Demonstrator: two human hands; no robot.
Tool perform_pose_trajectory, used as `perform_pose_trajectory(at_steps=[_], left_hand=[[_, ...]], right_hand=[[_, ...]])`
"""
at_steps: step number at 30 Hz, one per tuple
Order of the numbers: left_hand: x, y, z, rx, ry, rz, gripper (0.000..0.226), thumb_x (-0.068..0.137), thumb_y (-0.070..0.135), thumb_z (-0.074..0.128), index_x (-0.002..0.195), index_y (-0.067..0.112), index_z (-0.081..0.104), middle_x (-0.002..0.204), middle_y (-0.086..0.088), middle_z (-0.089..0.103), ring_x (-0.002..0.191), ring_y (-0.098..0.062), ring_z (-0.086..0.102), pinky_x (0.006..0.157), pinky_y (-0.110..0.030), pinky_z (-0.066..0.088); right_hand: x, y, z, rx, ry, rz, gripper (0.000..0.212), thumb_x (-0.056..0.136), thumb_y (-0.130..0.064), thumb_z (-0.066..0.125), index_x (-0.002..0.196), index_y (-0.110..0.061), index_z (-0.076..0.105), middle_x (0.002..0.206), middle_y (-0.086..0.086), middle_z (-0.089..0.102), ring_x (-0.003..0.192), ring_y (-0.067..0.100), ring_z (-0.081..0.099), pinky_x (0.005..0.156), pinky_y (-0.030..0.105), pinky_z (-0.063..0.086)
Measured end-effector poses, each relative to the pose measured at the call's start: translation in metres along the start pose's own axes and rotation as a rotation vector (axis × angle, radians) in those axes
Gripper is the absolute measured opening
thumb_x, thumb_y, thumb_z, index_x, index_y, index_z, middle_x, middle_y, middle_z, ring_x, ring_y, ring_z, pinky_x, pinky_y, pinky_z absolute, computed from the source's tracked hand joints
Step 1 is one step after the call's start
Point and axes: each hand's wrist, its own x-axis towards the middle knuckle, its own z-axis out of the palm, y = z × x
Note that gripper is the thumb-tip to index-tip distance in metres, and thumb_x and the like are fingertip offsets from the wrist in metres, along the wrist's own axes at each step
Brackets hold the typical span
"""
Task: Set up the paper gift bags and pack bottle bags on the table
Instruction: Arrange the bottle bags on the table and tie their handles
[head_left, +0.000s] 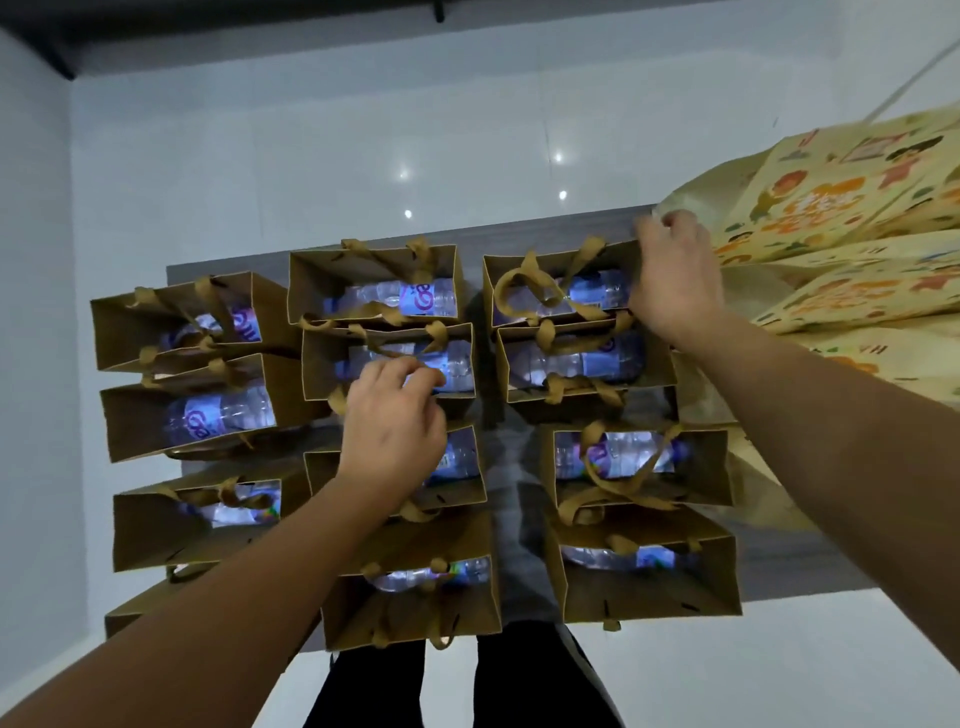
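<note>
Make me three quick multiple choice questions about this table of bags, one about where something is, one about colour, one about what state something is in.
1. Where do the patterned bags lie?
A. right of the brown bags
B. on the floor
C. inside a brown bag

2. What colour are the paper bags that hold the bottles?
A. white
B. brown
C. red

3. How do the water bottles sit in the paper bags?
A. upright
B. lying down
C. none inside

Answers: 1 A, they are piled at the table's right end by the right hand. 2 B, the paper is plain brown. 3 B, labels and sides face up.
</note>
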Motion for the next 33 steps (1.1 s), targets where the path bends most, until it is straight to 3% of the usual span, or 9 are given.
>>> perform_pose_trajectory(at_steps=[3,7,9,11,14,17,22,27,33], left_hand=[[0.010,0.015,0.006,-0.041,0.014,0.034,0.029,0.092,0.015,0.059,0.120,0.015,0.069,0.124,-0.007,0.063,0.121,-0.024,0.049,0.099,-0.043,0.044],[0.019,0.031,0.014,-0.055,0.005,0.078,0.028,0.094,0.017,0.059,0.120,0.017,0.068,0.125,-0.005,0.061,0.120,-0.021,0.048,0.098,-0.036,0.042],[0.018,0.036,0.018,-0.063,0.002,0.125,0.027,0.094,0.016,0.060,0.119,0.017,0.068,0.122,-0.004,0.062,0.118,-0.020,0.049,0.097,-0.036,0.044],[0.016,0.042,0.022,-0.070,0.002,0.176,0.026,0.092,0.014,0.062,0.117,0.015,0.069,0.118,-0.005,0.063,0.113,-0.021,0.051,0.096,-0.038,0.047],[0.010,0.050,0.032,-0.069,-0.016,0.221,0.025,0.091,0.014,0.061,0.115,0.013,0.070,0.116,-0.005,0.064,0.111,-0.022,0.053,0.094,-0.040,0.049],[0.002,0.061,0.044,-0.080,-0.048,0.269,0.024,0.090,0.013,0.061,0.112,0.013,0.071,0.115,-0.005,0.064,0.110,-0.023,0.053,0.094,-0.039,0.048],[-0.008,0.079,0.049,-0.076,-0.095,0.315,0.023,0.088,0.009,0.067,0.111,0.010,0.072,0.113,-0.010,0.065,0.108,-0.029,0.055,0.091,-0.042,0.047],[-0.016,0.099,0.028,-0.043,-0.246,0.319,0.031,0.093,0.018,0.061,0.124,0.018,0.067,0.124,-0.003,0.061,0.116,-0.023,0.050,0.098,-0.033,0.040],[-0.033,0.143,-0.018,-0.089,-0.525,0.349,0.076,0.083,0.028,0.070,0.152,0.024,0.038,0.152,0.000,0.041,0.140,-0.020,0.033,0.116,-0.033,0.026]], right_hand=[[0.004,0.003,0.005,-0.057,0.038,-0.162,0.036,0.084,-0.009,0.071,0.118,-0.009,0.061,0.137,0.020,0.043,0.125,0.038,0.042,0.100,0.045,0.043],[-0.021,0.007,-0.006,0.349,0.170,-0.031,0.007,0.089,-0.017,0.066,0.096,-0.018,0.067,0.102,0.003,0.061,0.093,0.020,0.058,0.080,0.035,0.049],[-0.058,0.012,-0.013,0.514,0.030,-0.073,0.011,0.088,-0.020,0.071,0.085,-0.025,0.062,0.079,-0.008,0.061,0.073,0.010,0.058,0.070,0.034,0.054],[-0.104,0.023,-0.014,0.444,-0.203,-0.174,0.015,0.087,-0.037,0.071,0.081,-0.028,0.060,0.075,-0.013,0.058,0.072,0.006,0.058,0.067,0.030,0.053],[-0.159,0.038,0.000,0.146,-0.464,-0.275,0.033,0.084,-0.058,0.066,0.107,-0.035,0.059,0.101,-0.018,0.059,0.095,0.008,0.059,0.075,0.025,0.046],[-0.186,0.042,0.032,0.013,-0.573,-0.260,0.066,0.084,-0.056,0.071,0.139,-0.031,0.044,0.136,-0.005,0.055,0.116,0.017,0.058,0.089,0.031,0.051],[-0.186,0.040,0.051,-0.132,-0.515,-0.142,0.023,0.098,-0.040,0.056,0.114,-0.025,0.064,0.105,0.001,0.063,0.097,0.021,0.063,0.083,0.037,0.054],[-0.194,0.041,0.014,0.437,-0.345,0.109,0.007,0.095,-0.031,0.066,0.096,-0.030,0.072,0.090,-0.006,0.069,0.088,0.016,0.064,0.076,0.033,0.052],[-0.214,0.022,-0.051,0.491,-0.191,0.098,0.014,0.091,-0.021,0.067,0.081,-0.030,0.067,0.073,-0.011,0.061,0.079,0.017,0.061,0.067,0.028,0.041]])
